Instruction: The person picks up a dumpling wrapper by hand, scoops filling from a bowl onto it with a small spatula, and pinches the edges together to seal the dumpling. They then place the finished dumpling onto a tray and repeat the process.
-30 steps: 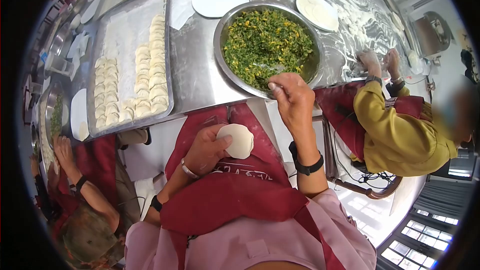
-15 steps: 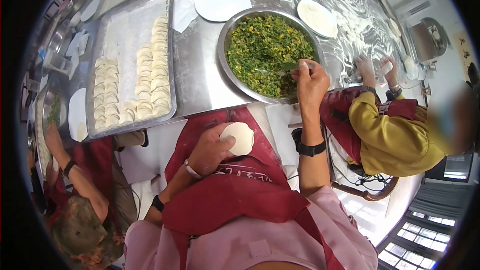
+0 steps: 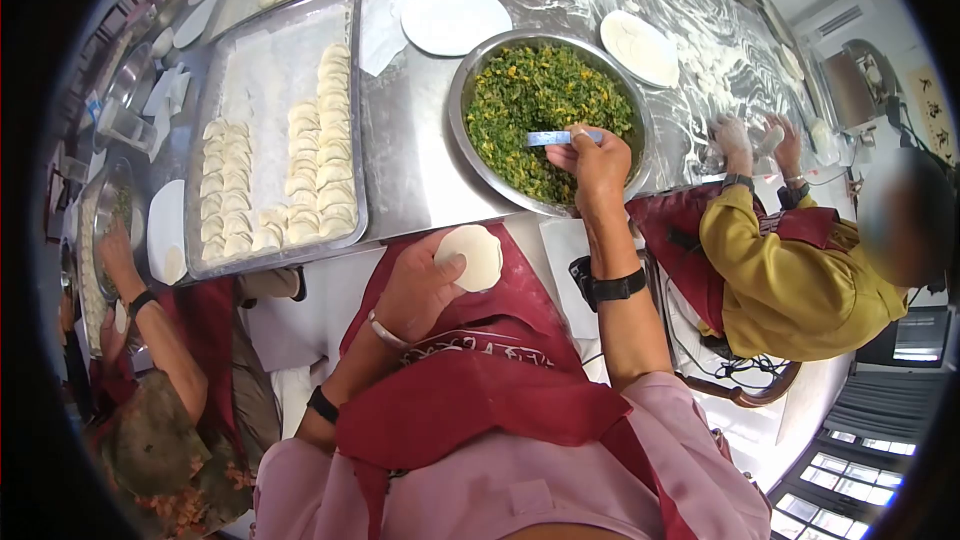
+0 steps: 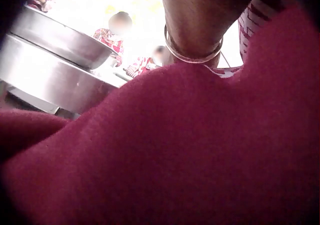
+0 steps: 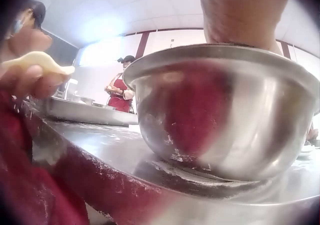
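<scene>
"What is seen on the left?"
"Dumplings (image 3: 335, 130) are lined up in a tray (image 3: 362, 140) on the counter (image 3: 400, 165)."
"Next?"
"Round dough (image 3: 480, 258) is pinched by the left hand (image 3: 418, 285), in front of the counter."
"And right?"
"A pale blue handle (image 3: 546, 139) is pinched by the right hand (image 3: 600, 165) over green filling (image 3: 530, 85) in a bowl (image 3: 457, 110). Filling is probably being scooped. Next, the dough should be held flat for it."

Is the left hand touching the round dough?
Touching. The head view shows the left hand holding the dough, its thumb lying on the dough's face.
</scene>
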`<state>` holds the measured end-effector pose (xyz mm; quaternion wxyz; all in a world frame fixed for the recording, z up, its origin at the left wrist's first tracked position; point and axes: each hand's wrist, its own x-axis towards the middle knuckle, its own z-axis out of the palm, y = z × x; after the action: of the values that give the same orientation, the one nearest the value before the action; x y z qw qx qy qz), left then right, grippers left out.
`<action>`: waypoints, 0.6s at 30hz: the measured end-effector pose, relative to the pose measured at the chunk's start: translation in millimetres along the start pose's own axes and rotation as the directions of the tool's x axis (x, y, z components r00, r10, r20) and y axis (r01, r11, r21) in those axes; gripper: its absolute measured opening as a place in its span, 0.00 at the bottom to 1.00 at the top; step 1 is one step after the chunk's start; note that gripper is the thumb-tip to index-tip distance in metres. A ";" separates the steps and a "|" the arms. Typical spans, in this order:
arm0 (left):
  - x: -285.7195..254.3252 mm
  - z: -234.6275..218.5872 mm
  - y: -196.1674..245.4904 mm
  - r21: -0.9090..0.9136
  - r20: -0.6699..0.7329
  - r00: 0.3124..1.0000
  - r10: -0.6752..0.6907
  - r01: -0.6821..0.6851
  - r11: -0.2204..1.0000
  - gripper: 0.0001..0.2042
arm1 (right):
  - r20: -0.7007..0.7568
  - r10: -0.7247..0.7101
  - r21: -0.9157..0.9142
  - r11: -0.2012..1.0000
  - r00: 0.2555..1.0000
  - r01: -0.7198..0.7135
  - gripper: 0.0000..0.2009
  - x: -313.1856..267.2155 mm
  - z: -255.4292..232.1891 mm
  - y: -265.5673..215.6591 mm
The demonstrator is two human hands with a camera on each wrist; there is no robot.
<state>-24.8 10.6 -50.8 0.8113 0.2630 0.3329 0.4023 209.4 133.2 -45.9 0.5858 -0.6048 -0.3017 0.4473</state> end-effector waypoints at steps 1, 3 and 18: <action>1.1 1.9 5.3 0.026 -0.007 1.000 0.019 -0.018 1.000 0.18 | -0.018 0.028 0.049 0.998 0.999 -0.027 0.09 1.6 -0.2 1.0; 3.5 5.9 16.6 0.018 -0.031 0.998 0.049 -0.049 0.999 0.19 | -0.010 0.045 0.079 0.996 0.999 -0.044 0.09 3.7 -2.9 2.1; 57.0 11.7 55.4 -0.241 -0.047 0.971 0.234 -0.238 0.941 0.19 | 0.076 0.143 0.412 0.897 0.987 -0.162 0.11 -1.4 -21.9 -12.2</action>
<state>-16.5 85.7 -23.6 0.7805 0.1955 0.2538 0.5368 230.3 123.9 -35.6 0.6578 -0.4776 -0.1635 0.5590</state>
